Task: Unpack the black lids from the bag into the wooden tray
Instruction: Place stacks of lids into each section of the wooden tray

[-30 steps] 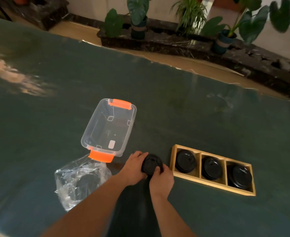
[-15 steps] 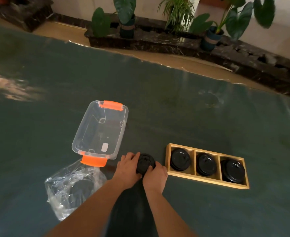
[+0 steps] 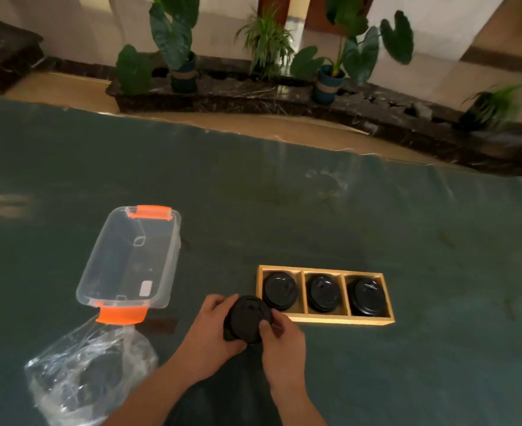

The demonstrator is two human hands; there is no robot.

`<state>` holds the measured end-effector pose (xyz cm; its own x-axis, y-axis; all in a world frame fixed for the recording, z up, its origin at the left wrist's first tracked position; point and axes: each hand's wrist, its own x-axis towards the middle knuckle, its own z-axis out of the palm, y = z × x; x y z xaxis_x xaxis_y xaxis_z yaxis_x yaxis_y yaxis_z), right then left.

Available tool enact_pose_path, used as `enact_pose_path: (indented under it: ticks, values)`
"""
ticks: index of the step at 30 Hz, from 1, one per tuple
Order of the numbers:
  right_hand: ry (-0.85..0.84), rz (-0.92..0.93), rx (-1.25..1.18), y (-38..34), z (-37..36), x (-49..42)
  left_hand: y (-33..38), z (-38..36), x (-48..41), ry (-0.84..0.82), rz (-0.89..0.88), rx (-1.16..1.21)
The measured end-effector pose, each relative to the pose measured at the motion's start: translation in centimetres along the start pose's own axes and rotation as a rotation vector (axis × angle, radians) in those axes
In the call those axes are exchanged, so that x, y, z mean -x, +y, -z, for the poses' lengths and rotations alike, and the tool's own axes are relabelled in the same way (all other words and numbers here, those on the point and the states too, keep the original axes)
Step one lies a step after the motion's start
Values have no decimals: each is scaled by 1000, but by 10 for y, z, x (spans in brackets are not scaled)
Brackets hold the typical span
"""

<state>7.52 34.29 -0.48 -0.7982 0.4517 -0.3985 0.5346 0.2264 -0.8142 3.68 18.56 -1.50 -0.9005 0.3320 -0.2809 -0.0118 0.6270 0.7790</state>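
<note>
A small stack of black lids (image 3: 247, 316) is held between my left hand (image 3: 210, 330) and my right hand (image 3: 281, 336), just left of the wooden tray (image 3: 324, 319). The tray has three compartments, each holding black lids (image 3: 279, 289). The clear plastic bag (image 3: 84, 370) lies crumpled at the lower left with dark lids showing faintly inside.
A clear plastic box (image 3: 130, 259) with orange latches stands behind the bag. Everything rests on a dark green table cover (image 3: 315, 216). Potted plants (image 3: 176, 41) line a dark stone ledge beyond the table's far edge.
Both hands keep gripping the lids near the tray's left end. The camera has tilted, so the scene sits lower in the view; the lids look turned slightly in my fingers.
</note>
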Motion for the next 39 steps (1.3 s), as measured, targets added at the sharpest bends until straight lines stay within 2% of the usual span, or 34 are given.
enact_pose_path:
  ticks: [4,6,11,16,21,24,30,39]
  values:
    - [89,81,32,-2,75,-33,63,-53,-24,110,-48,103]
    - [76,99,66,-7,110,-59,91,-82,-41,189,-67,119]
    - [-9,85,253,-6,157,-127,127,-132,-87,266,-32,-43]
    - [-149,148,436,6,153,-168,121,-154,-108,262,123,-246]
    - [-253,294,695,20,143,-179,106,-158,-104,268,129,-350]
    - [-276,321,714,22,143,-185,106,-160,-105,266,118,-375]
    - [-282,379,752,18,144,-191,107,-165,-109,273,186,-421]
    - [-196,467,889,20,143,-186,111,-172,-112,275,197,-506]
